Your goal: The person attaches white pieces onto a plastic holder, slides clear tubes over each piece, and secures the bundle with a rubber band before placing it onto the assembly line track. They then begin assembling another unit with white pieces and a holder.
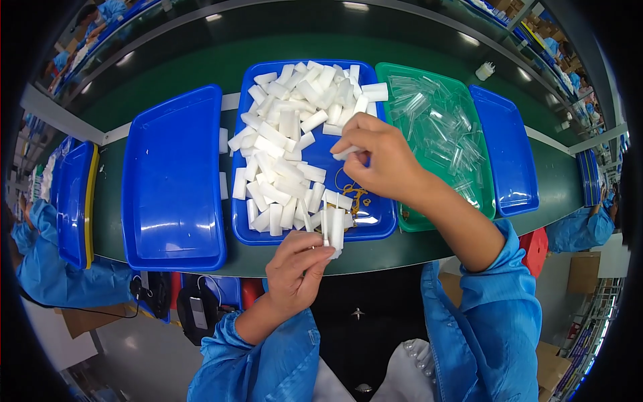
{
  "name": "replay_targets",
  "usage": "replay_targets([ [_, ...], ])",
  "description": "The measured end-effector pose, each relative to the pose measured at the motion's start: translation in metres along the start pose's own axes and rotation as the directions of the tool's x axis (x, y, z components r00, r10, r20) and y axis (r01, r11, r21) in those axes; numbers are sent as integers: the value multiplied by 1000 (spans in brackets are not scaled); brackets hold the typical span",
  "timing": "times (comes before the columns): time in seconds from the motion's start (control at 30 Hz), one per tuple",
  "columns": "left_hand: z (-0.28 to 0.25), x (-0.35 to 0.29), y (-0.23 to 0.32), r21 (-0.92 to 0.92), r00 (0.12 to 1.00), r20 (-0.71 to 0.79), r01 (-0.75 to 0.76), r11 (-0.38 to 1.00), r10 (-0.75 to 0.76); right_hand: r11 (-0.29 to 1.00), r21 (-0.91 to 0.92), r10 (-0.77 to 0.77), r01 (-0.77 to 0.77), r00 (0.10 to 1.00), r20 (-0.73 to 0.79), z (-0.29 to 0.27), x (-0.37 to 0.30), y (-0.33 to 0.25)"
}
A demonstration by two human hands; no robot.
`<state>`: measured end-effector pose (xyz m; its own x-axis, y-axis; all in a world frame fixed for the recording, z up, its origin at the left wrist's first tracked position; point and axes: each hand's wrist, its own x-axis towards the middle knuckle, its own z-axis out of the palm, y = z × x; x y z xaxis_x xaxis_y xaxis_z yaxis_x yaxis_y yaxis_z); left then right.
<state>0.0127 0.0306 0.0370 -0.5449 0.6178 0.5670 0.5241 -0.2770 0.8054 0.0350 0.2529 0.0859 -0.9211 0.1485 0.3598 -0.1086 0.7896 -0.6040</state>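
Note:
My left hand [295, 273] is closed around a white plastic piece [337, 233] with thin upright prongs, just in front of a blue tray [379, 218]. Over that tray's right half, my right hand [383, 155] pinches a small white piece [345, 153], partly covered by the fingers. A heap of short white blocks [287, 124] fills the left and far parts of the tray. Beneath my right hand, some yellow-gold loops [355, 194] lie among the blocks.
Right of the middle tray, a green tray [416, 218] holds clear plastic strips [445, 134]. Further blue trays stand at the left [175, 181] and far right [507, 154]. A white object [485, 70] lies on the green surface behind. Other people in blue sleeves [581, 228] work at both sides.

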Motion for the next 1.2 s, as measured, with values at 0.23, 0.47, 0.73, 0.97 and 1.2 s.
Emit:
replay_targets([
  [0.23,7,0,-2,29,993,78,-92,995,89,692,636,383,-341,921,76,-10,-24,-17],
  [0.47,14,3,0,29,984,118,-140,990,136,531,758,371,-378,908,193,-21,-35,-24],
  [0.73,17,3,3,25,990,119,-77,997,73,598,689,362,-410,905,224,-29,-41,-32],
  [0.97,18,2,3,-12,993,117,-20,1000,22,733,557,329,-390,920,211,-32,-47,-36],
  [1.2,19,2,4,-47,990,142,-13,999,19,677,603,286,-421,906,311,-38,-51,-27],
])
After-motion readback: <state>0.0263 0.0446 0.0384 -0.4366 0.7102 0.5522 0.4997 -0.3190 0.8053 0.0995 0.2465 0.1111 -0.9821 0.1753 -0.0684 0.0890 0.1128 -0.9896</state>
